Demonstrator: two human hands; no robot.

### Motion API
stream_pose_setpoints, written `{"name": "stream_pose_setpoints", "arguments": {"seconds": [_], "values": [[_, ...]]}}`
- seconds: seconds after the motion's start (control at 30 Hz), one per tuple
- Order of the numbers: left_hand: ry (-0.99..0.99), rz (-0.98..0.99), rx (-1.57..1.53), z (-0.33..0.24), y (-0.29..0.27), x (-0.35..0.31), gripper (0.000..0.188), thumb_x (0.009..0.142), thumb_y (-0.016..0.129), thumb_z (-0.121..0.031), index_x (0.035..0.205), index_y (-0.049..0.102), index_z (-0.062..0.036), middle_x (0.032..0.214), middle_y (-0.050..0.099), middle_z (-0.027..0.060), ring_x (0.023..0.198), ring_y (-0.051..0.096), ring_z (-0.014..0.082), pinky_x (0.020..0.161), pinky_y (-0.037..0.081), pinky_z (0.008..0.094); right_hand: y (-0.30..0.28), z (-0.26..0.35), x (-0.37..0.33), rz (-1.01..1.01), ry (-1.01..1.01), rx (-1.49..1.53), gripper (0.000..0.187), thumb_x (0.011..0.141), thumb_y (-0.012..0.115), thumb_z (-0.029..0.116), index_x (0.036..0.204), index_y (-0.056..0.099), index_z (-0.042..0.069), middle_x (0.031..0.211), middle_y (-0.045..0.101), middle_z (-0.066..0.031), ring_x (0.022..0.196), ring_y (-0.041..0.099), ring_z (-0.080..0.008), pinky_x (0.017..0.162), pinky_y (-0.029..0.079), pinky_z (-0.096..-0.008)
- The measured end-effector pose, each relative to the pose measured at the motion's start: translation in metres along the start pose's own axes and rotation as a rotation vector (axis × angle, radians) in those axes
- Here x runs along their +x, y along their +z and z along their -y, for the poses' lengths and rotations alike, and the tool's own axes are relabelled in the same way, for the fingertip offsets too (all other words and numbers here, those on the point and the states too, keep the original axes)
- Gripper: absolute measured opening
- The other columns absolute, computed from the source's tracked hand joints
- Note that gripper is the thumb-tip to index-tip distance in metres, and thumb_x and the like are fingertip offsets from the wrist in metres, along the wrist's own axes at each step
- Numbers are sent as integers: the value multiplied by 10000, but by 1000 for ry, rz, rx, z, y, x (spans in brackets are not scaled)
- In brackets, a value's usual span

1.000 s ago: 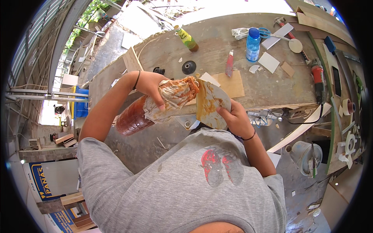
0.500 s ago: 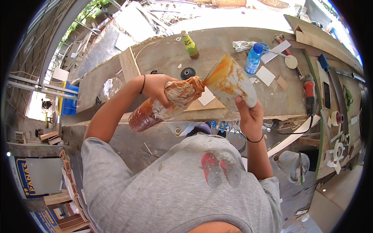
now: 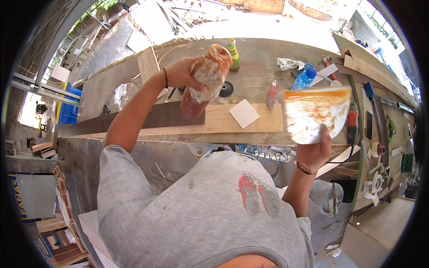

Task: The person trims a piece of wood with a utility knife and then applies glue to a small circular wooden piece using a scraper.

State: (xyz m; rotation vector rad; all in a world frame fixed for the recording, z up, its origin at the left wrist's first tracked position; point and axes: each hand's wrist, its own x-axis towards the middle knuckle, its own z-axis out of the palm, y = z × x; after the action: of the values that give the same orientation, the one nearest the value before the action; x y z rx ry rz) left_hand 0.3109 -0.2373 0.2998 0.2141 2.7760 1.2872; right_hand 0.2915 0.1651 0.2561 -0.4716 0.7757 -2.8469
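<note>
My left hand (image 3: 183, 73) is wrapped round a plastic bottle (image 3: 209, 80) with reddish-brown contents. Pale and orange-brown smears coat its upper part, and its mouth points up and away from me. In my right hand (image 3: 314, 154) is a white spreader sheet (image 3: 315, 116), gripped at its near edge with the thumb on top. Orange-brown glue-like paste streaks the sheet, thickest along the far edge. Bottle and spreader are well apart, both above the workbench (image 3: 263, 53). Below them lie a light wood strip (image 3: 268, 118), a dark strip (image 3: 147, 117) and a white square piece (image 3: 244, 113).
A green-labelled bottle (image 3: 234, 60) stands behind the held bottle, near a black disc (image 3: 226, 89). A red cutter-like tool (image 3: 271, 93) lies mid-bench. Further right are a blue bottle (image 3: 304, 79), a hammer (image 3: 327, 66) and a red corded power tool (image 3: 353, 118).
The bottle has swung from tilted towards the spreader to nearly upright, farther from me. My right hand has drawn the spreader away to the right, its smeared face turned towards me.
</note>
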Motion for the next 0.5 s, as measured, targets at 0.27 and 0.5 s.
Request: {"name": "stream_pose_setpoints", "arguments": {"seconds": [0.27,0.5], "values": [[-56,-421,-24,102,-16,35,963,521,883,-369,1276,422,13,1136,596,140,1015,597,217,874,492,326,-29,5,-14,-24,47,142,554,831,544,152,1350,378,57,1339,465,-96,1232,447,-261,1038,340,-448],[215,-804,-267,169,-1,73,797,587,867,-231,1217,446,12,1074,600,123,965,606,187,822,513,296,-40,-10,-26,-83,182,200,673,870,435,578,1407,329,187,1430,358,-61,1305,339,-299,1015,278,-597]]}}
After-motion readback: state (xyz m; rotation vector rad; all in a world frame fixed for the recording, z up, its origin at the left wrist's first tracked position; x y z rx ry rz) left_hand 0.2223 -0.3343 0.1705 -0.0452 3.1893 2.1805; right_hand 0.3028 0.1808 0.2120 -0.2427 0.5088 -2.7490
